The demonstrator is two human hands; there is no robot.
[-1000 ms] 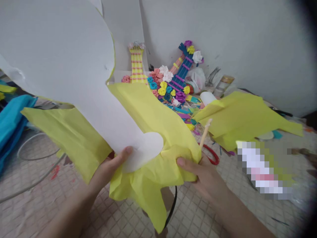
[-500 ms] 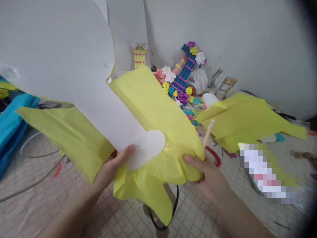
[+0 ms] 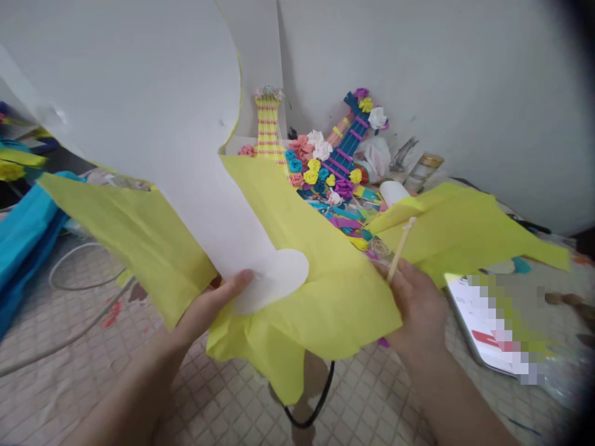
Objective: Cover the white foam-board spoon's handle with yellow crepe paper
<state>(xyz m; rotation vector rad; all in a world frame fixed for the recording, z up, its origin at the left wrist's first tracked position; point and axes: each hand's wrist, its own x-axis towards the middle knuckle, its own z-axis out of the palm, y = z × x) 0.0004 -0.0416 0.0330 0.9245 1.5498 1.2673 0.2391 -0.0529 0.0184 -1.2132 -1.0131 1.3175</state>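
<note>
My left hand [image 3: 211, 310] is closed on a large white card cutout [image 3: 209, 204], thumb on its narrow neck near the rounded end and fingers hidden behind. The card has a thin yellow edge and a wide rounded body at upper left. Yellow crepe paper [image 3: 302, 248] spreads out behind the neck on both sides, bunched and creased below its end. My right hand [image 3: 418, 310] is at the paper's right edge. A thin pale stick [image 3: 402, 248] with a whitish tip rises between its thumb and fingers; its lower end is hidden.
Decorated guitar-shaped crafts, one yellow [image 3: 268, 127] and one blue [image 3: 348, 145], lean at the back among paper flowers. More yellow paper [image 3: 455, 229] lies right, beside a phone [image 3: 478, 328]. A jar [image 3: 425, 170], blue paper [image 3: 30, 229] and a cable [image 3: 79, 347] surround the work.
My right hand has let go of the crumpled yellow paper edge and moved right and up with the stick. The paper has spread flatter. My left hand keeps its hold on the card.
</note>
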